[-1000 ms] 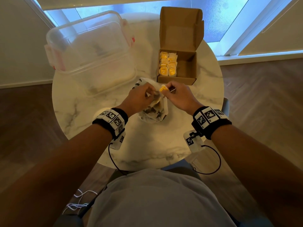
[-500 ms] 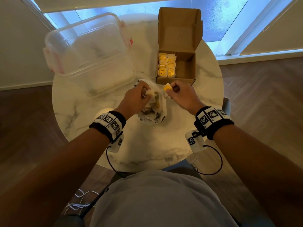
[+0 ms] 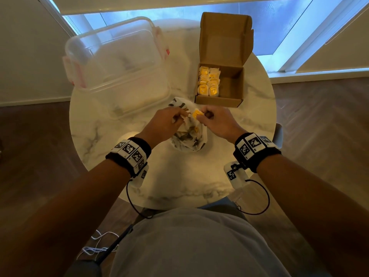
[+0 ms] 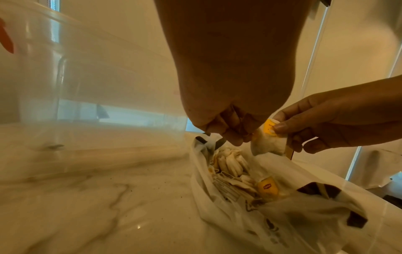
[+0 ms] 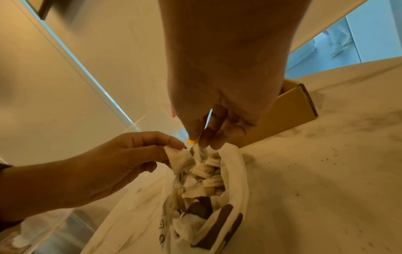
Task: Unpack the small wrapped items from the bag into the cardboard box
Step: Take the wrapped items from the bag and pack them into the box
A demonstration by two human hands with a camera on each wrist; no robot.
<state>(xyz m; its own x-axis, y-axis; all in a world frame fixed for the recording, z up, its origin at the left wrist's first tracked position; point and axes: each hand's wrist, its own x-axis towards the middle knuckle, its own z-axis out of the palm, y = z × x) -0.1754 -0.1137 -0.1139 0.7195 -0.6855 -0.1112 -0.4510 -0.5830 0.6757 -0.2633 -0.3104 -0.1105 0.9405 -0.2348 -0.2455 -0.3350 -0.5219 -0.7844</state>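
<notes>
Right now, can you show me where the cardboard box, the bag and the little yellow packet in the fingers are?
cardboard box (image 3: 232,84): head view, bare inside floor.
bag (image 4: 282,221): left wrist view, crumpled near side.
yellow packet (image 4: 269,128): left wrist view, yellow label, pinched by right hand (image 4: 330,120).

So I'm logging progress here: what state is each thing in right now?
cardboard box: lid up, left side filled with tea bags, right side bare.
plastic bag: open, lying on the table, tea bags inside.
clear plastic tub: no lid.
left hand: pinching a tea bag.
right hand: pinching a yellow-tagged tea bag.
</notes>
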